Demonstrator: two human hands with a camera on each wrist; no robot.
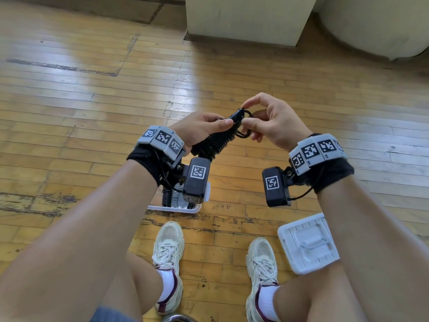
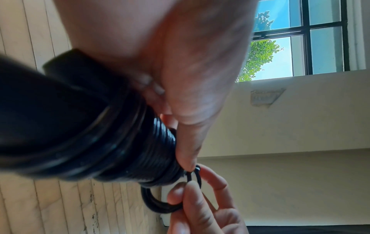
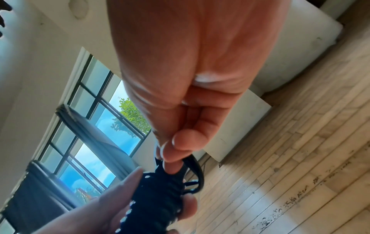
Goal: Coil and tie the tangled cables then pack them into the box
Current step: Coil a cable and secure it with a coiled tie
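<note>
A black cable wound into a tight bundle [image 1: 216, 141] is held in mid-air over the floor. My left hand [image 1: 204, 127] grips the bundle, thumb laid along its top. My right hand [image 1: 262, 122] pinches a black loop of cable [image 1: 248, 113] at the bundle's far end. In the left wrist view the bundle [image 2: 120, 150] fills the left side, and the right fingers [image 2: 188, 193] pinch the loop [image 2: 192, 177] there. The right wrist view shows the fingertips [image 3: 170, 152] on the loop [image 3: 197, 171] above the wound bundle [image 3: 158, 197]. A white box [image 1: 176, 206] with coiled cables inside sits on the floor under my left wrist.
The white box lid [image 1: 308, 242] lies on the wooden floor [image 1: 92, 101] beside my right shoe [image 1: 261, 263]. My left shoe [image 1: 168, 247] stands just behind the box. A cream pillar base [image 1: 246, 19] and a pale rounded object [image 1: 380, 26] stand at the far side.
</note>
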